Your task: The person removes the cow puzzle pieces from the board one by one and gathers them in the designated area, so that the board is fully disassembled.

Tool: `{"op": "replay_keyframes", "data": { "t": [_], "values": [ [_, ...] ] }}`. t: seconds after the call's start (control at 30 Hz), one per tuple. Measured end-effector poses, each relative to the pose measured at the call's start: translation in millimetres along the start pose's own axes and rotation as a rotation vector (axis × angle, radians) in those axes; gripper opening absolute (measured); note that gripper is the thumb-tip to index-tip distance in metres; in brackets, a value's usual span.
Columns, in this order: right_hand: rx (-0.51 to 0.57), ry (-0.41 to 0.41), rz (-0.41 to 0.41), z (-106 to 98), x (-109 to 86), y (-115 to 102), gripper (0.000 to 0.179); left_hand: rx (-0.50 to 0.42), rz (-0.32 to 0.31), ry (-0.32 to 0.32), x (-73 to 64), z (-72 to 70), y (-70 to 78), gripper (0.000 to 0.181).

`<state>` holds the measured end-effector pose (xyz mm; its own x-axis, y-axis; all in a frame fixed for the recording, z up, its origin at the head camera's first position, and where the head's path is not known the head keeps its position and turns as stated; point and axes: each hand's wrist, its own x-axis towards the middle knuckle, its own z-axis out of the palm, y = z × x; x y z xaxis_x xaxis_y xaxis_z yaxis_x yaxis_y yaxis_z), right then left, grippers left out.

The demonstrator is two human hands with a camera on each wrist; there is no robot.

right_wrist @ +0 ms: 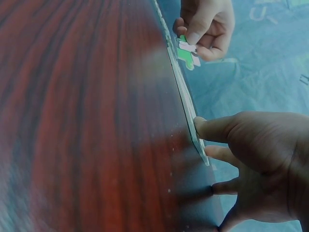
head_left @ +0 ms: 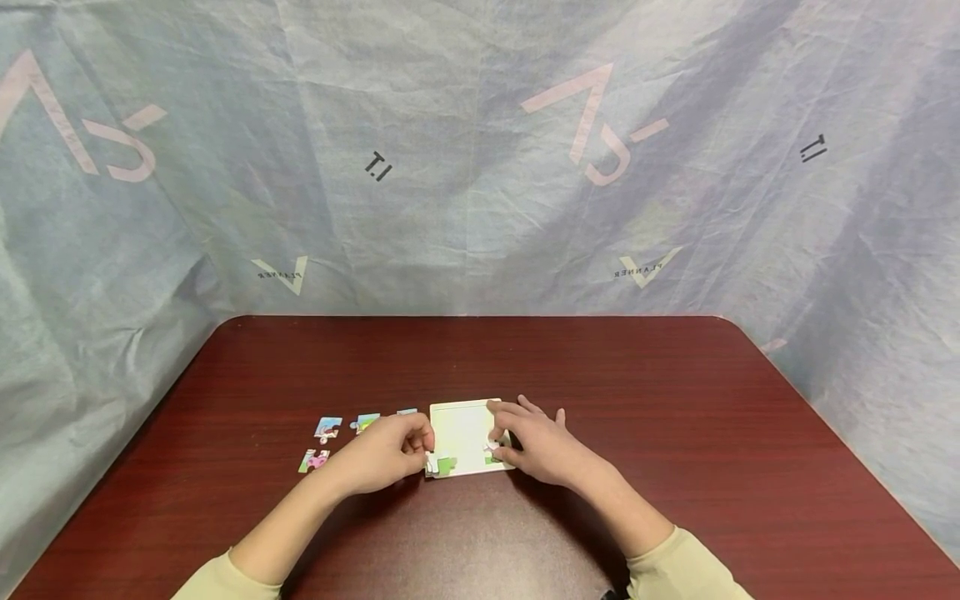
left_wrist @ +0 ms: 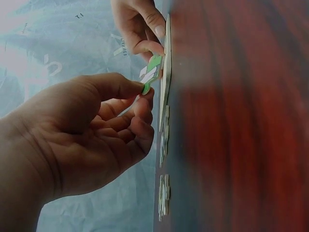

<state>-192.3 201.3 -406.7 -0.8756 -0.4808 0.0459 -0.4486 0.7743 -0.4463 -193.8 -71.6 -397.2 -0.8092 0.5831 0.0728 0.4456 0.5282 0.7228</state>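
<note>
Near the lower left corner of a pale shallow puzzle tray (head_left: 467,432), my left hand (head_left: 381,455) pinches a jigsaw piece (head_left: 446,465) between thumb and fingers. The piece is green with white and pinkish parts; in the left wrist view this piece (left_wrist: 152,70) is tilted just above the tray. My right hand (head_left: 542,443) rests at the tray's right side. Its thumb touches the tray near another puzzle piece (head_left: 491,457) in the lower right corner. In the right wrist view the right hand (right_wrist: 263,164) has its fingers spread, some reaching the table.
Several loose puzzle pieces lie left of the tray, among them a blue one (head_left: 327,427), a pink and green one (head_left: 313,461) and one (head_left: 367,420) partly behind the left hand. The dark red wooden table (head_left: 637,375) ends at a printed grey cloth (head_left: 465,167).
</note>
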Motion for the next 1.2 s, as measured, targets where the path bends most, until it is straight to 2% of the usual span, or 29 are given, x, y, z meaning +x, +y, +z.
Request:
{"op": "replay_keyframes", "data": {
  "t": [0.3, 0.47, 0.6, 0.87, 1.2],
  "values": [
    [0.004, -0.005, -0.004, -0.8, -0.6, -0.1, 0.012, 0.004, -0.013, -0.010, -11.4, -8.1, -6.9, 0.017],
    [0.002, -0.006, 0.004, -1.0, 0.0, -0.6, 0.014, 0.021, 0.011, 0.000, -16.9, -12.3, -10.7, 0.019],
    [0.013, -0.010, 0.005, -1.2, -0.4, -0.9, 0.014, 0.033, 0.027, -0.018, -20.6, -15.3, -13.4, 0.020],
    [0.017, -0.007, 0.001, -1.9, -1.1, -1.5, 0.013, 0.032, -0.003, -0.059, -30.0, -22.1, -18.6, 0.022],
    [0.020, -0.006, 0.002, -1.2, -0.9, -1.1, 0.013, 0.085, -0.022, -0.114, -35.4, -31.6, -21.3, 0.021]
  ]
}}
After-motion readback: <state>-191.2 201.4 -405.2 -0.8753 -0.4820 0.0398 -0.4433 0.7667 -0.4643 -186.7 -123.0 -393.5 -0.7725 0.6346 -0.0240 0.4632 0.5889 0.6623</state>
